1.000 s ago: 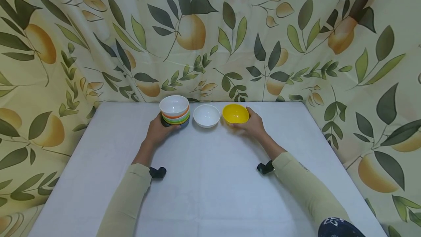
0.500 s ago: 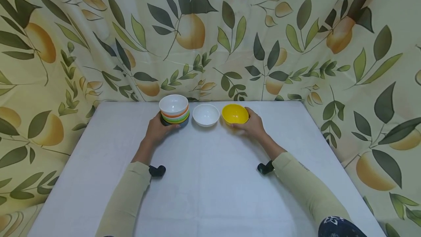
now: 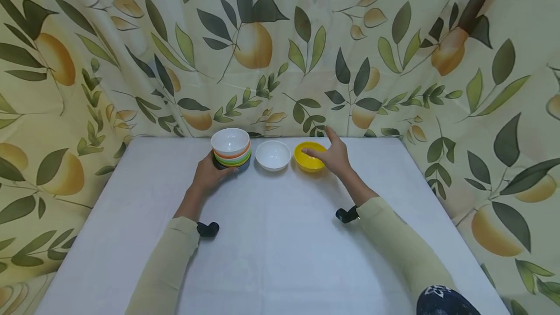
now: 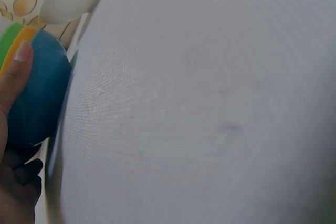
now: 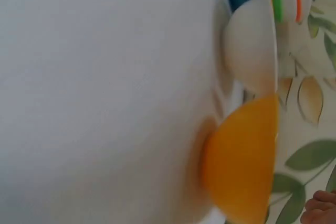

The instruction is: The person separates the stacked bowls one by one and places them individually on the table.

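At the far side of the table, my left hand (image 3: 209, 173) grips a stack of nested bowls (image 3: 230, 149). White is on top, orange, green and yellow rims show under it, and the lowest bowl (image 4: 44, 87) looks blue in the left wrist view. The thumb lies across the stack's near side. A white bowl (image 3: 273, 155) stands upright between the stack and a yellow bowl (image 3: 308, 162). Over the yellow bowl's right side is my right hand (image 3: 338, 155), thumb and fingers spread. The right wrist view shows its fingertips (image 5: 320, 208) apart from the yellow bowl (image 5: 244, 161).
A white cloth (image 3: 271, 247) covers the table. Behind the bowls, close to the table's back edge, hangs a curtain (image 3: 262, 86) printed with fruit and leaves. Both wrists carry small black devices (image 3: 207, 230).
My right hand has let go of the yellow bowl and risen slightly, its fingers spreading. The yellow bowl stays on the table. My left hand keeps its hold on the stack.
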Tool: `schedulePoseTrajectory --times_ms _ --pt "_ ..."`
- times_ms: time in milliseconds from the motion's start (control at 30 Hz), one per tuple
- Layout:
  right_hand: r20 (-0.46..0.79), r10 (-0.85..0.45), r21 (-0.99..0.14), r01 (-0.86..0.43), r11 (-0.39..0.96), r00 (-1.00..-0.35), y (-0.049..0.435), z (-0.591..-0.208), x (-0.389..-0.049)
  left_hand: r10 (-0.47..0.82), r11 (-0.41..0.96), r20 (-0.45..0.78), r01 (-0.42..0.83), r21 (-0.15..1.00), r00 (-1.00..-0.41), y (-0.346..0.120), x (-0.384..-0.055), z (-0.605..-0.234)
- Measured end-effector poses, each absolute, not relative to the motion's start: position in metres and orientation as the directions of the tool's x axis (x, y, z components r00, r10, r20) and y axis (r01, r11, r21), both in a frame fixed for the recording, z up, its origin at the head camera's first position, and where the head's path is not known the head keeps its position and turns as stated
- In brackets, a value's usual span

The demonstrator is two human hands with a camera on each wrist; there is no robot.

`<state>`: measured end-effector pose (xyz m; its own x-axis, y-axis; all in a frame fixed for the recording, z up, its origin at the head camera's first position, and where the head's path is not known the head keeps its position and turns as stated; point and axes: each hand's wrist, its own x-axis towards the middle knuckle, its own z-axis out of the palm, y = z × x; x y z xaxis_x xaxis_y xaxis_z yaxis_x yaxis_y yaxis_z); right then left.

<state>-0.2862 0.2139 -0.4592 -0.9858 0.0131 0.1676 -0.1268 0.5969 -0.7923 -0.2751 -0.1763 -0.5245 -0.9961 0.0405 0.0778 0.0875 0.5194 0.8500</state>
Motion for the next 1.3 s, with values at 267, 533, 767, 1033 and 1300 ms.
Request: schedulePoseTrajectory --times_ms 267,533,767,1033,1300 --pt "0.154 -0.119 -0.807 -0.194 0.558 -0.981 0.151 -0.433 -0.296 0.049 0.518 0.074 0.088 0.851 -0.996 -0.178 -0.277 -0.525" --pt "0.093 -0.297 -0.772 -0.257 0.581 -0.950 0.084 -0.421 -0.307 0.043 0.523 0.095 0.103 0.846 -0.995 -0.179 -0.277 -0.527" --pt "0.033 -0.395 -0.737 -0.289 0.611 -0.918 0.046 -0.425 -0.316 0.054 0.540 0.110 0.121 0.833 -0.992 -0.180 -0.278 -0.528" --pt "0.085 -0.440 -0.764 -0.341 0.547 -0.894 0.026 -0.432 -0.317 0.059 0.541 0.109 0.124 0.832 -0.992 -0.182 -0.278 -0.527" --pt "0.051 -0.416 -0.746 -0.312 0.588 -0.908 0.022 -0.434 -0.320 0.067 0.544 0.112 0.131 0.829 -0.991 -0.182 -0.280 -0.527"
